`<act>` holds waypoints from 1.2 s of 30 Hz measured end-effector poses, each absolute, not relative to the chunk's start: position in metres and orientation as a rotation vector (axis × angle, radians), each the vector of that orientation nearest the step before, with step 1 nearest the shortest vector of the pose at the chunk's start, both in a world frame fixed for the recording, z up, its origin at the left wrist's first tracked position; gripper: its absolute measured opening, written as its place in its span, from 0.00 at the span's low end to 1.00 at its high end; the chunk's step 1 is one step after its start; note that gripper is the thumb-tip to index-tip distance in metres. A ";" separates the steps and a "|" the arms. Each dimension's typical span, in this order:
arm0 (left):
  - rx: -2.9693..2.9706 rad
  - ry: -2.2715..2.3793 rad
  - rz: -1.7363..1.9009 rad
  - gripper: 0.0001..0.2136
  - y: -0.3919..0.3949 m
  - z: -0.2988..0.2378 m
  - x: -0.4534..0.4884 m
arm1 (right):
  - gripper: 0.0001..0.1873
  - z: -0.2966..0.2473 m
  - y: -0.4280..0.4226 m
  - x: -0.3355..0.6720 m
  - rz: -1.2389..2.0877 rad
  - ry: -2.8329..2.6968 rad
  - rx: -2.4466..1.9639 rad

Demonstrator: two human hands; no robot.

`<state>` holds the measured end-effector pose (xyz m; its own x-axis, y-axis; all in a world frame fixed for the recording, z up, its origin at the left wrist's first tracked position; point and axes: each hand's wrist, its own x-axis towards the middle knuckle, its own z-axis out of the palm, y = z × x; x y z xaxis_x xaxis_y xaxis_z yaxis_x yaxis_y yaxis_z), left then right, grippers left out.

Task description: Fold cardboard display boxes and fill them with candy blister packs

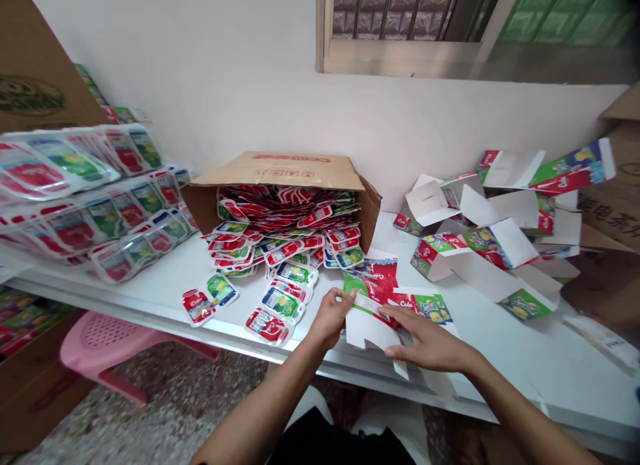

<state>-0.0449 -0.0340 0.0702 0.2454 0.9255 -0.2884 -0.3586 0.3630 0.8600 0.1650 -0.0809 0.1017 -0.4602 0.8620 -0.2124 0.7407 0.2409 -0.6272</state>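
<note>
My left hand (330, 315) pinches the left edge of a flat printed carton blank (373, 305) lying at the near edge of the white table (500, 332). My right hand (425, 342) presses on the same blank from the right, thumb and fingers closed on its white flap. Just left of my hands lie loose red and green candy packets (280, 298). They spill out of a brown cardboard box (295, 175) tipped on its side behind them.
Folded and half-folded printed cartons (490, 242) are heaped at the right of the table. Stacked trays of packets (85, 198) sit at the left. A pink plastic stool (105, 342) stands under the table. Brown boxes (610, 252) stand at the far right.
</note>
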 end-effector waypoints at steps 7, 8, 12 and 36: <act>0.796 0.773 0.892 0.31 -0.052 0.079 -0.047 | 0.45 0.093 -0.083 0.166 1.156 -2.274 -1.457; 0.802 0.729 0.875 0.32 -0.054 0.081 -0.049 | 0.46 0.092 -0.083 0.167 1.142 -2.263 -1.484; 0.841 0.655 0.843 0.32 -0.057 0.085 -0.057 | 0.43 0.096 -0.088 0.170 1.078 -2.257 -1.525; 3.491 -0.433 0.446 0.09 -0.032 0.132 -0.065 | 0.14 0.192 -0.045 0.152 -0.028 -2.885 -1.255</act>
